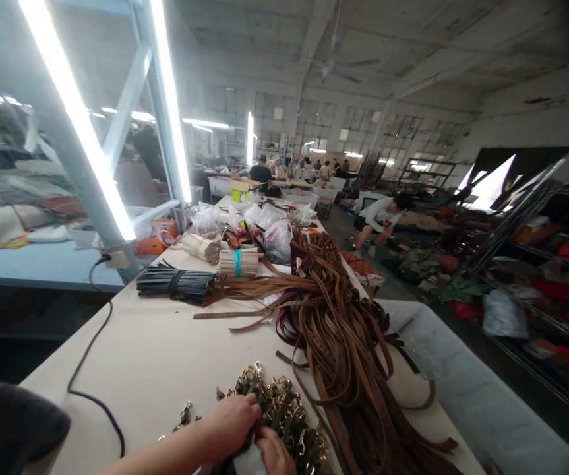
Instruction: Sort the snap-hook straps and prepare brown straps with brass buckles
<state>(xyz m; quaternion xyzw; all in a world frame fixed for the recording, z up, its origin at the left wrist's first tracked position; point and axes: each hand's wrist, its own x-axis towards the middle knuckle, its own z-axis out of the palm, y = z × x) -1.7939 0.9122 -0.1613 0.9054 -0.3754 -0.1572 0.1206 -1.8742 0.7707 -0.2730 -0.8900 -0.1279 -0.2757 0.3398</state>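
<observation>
At the bottom of the view, my left hand (237,417) reaches in over a pile of short dark straps with brass-coloured snap hooks (287,406). Its fingers are curled together at the near side of the pile, and what they pinch is hidden. Close beside it, my right hand (275,452) has its fingers bent inward; what it grips cannot be made out. A pale, whitish piece (250,460) shows between and below the hands, partly cut off by the frame edge. A few loose snap hooks (185,414) lie left of the pile.
Long brown leather straps (333,316) cover the table's (165,349) right side. Behind lie a black strip bundle (175,282), beige bundles (237,262) and plastic bags (279,237). A black cable (89,396) runs at left, near a dark machine (12,422). A white bin (442,336) stands right.
</observation>
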